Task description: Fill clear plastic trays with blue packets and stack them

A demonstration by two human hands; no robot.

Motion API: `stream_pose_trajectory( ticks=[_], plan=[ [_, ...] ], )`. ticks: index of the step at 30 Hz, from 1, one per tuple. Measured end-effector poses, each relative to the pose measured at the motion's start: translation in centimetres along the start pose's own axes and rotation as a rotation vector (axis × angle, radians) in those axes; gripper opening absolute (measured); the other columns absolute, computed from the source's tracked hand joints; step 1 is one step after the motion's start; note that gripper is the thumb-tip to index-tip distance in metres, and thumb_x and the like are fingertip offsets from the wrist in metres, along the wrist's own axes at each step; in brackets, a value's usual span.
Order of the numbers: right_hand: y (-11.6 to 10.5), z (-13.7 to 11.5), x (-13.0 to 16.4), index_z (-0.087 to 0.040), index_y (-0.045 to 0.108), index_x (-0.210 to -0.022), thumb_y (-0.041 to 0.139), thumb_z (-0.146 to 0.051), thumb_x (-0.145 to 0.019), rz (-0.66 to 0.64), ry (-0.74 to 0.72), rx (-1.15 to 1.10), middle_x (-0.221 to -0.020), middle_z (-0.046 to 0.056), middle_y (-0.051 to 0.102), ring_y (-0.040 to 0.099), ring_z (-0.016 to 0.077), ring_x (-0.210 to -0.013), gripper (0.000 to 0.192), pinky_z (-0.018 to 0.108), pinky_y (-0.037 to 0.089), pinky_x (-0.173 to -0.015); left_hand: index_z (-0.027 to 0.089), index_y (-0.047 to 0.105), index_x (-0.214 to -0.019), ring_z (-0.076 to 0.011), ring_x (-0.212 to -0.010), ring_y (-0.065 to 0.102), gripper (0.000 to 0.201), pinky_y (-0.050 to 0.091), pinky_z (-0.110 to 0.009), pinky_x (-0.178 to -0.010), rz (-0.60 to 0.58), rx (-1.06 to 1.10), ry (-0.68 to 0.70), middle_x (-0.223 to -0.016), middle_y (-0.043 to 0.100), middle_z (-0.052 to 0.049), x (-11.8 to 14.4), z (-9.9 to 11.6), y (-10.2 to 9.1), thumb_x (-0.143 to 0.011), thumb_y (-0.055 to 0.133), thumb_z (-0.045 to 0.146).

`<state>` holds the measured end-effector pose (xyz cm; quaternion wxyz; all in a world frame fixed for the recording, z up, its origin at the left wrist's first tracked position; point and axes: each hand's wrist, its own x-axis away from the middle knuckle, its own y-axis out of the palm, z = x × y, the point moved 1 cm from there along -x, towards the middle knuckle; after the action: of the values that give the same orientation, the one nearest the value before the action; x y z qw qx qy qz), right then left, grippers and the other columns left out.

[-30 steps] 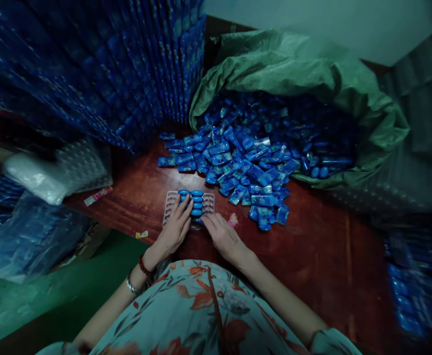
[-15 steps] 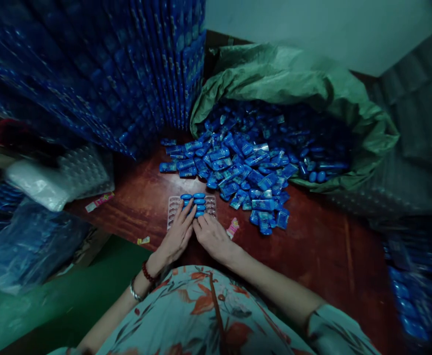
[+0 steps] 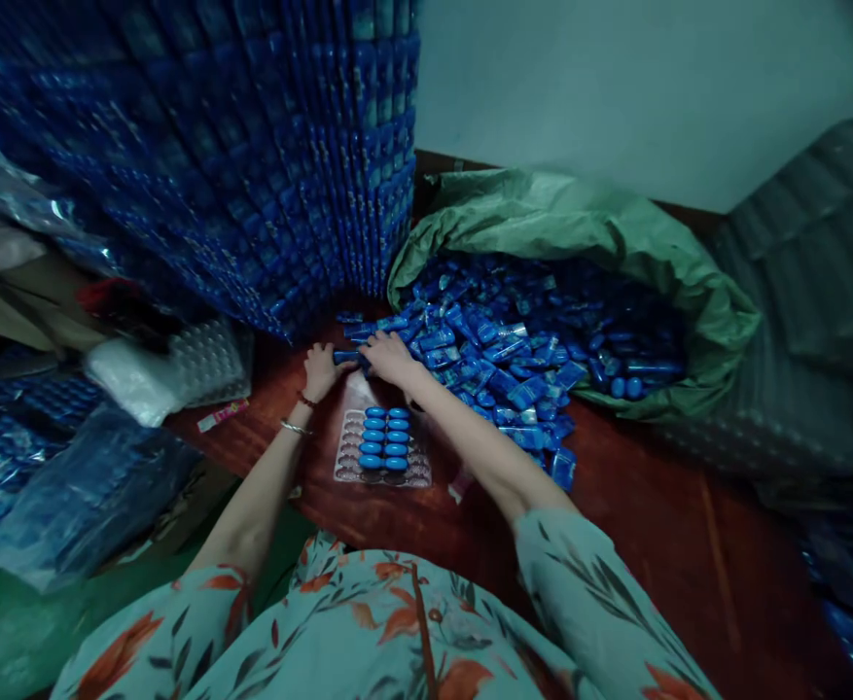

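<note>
My left hand (image 3: 320, 371) is at the left end of the blue packets, its fingers closed on the end of a small blue packet (image 3: 345, 357). Close beside it, my right hand (image 3: 388, 358) has its fingers curled down over blue packets at the same spot; its fingertips are partly hidden. Nearer my body lies a clear plastic blister tray (image 3: 420, 469) on the table. Two columns of shiny blue capsule-shaped pieces (image 3: 384, 437) fill its middle, with bare cavities on both sides.
A green sack (image 3: 543, 199) spills a heap of blue packets (image 3: 520, 389) onto the red-brown table (image 3: 637, 515). Tall stacks of blue packs (image 3: 324, 175) rise at left. Clear trays (image 3: 211, 360) and a pink wrapper (image 3: 223, 415) lie at the left edge.
Both hands have left the tray and reached forward to the left edge of the packet heap. The blue pieces in the tray are now uncovered. The view has shifted.
</note>
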<state>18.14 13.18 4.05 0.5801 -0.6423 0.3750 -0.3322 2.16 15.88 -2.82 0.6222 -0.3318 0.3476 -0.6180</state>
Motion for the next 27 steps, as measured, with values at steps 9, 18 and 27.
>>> stream_pose_trajectory(
  ticks=[9, 18, 27],
  plan=[
    [-0.9, 0.1, 9.7, -0.015, 0.037, -0.129, 0.037, -0.025, -0.095, 0.252, 0.073, -0.554, -0.12, 0.009, 0.055, 0.054, 0.0162, -0.102, 0.036, 0.028, 0.044, -0.086, 0.016, 0.055, -0.096, -0.0184, -0.086, 0.055, 0.016, 0.045, -0.032, -0.081, 0.056, 0.158, 0.215, -0.094, 0.056, -0.008, 10.4, -2.2, -3.7, -0.088, 0.043, 0.024],
    [4.8, -5.6, 22.7, -0.025, 0.061, -0.105, 0.051, -0.014, -0.087, 0.49, 0.202, -0.933, -0.102, 0.005, 0.062, 0.06, 0.017, -0.097, 0.024, 0.032, 0.05, -0.085, 0.019, 0.053, -0.106, -0.0151, -0.083, 0.061, 0.018, 0.051, -0.026, -0.073, 0.122, 0.152, 0.381, -0.093, 0.061, -0.004, 23.5, -1.2, -4.2, -0.087, 0.05, 0.022],
    [6.9, -6.4, 23.4, -0.016, 0.05, -0.126, 0.037, -0.003, -0.087, 0.427, -0.01, -0.469, -0.107, 0.013, 0.064, 0.061, 0.0191, -0.1, 0.043, 0.032, 0.054, -0.084, 0.022, 0.042, -0.133, -0.0209, -0.097, 0.054, 0.043, 0.05, -0.034, -0.079, -0.018, 0.016, 0.772, -0.105, 0.06, -0.012, 23.5, -0.9, -1.8, -0.09, 0.04, 0.012]
  ],
)
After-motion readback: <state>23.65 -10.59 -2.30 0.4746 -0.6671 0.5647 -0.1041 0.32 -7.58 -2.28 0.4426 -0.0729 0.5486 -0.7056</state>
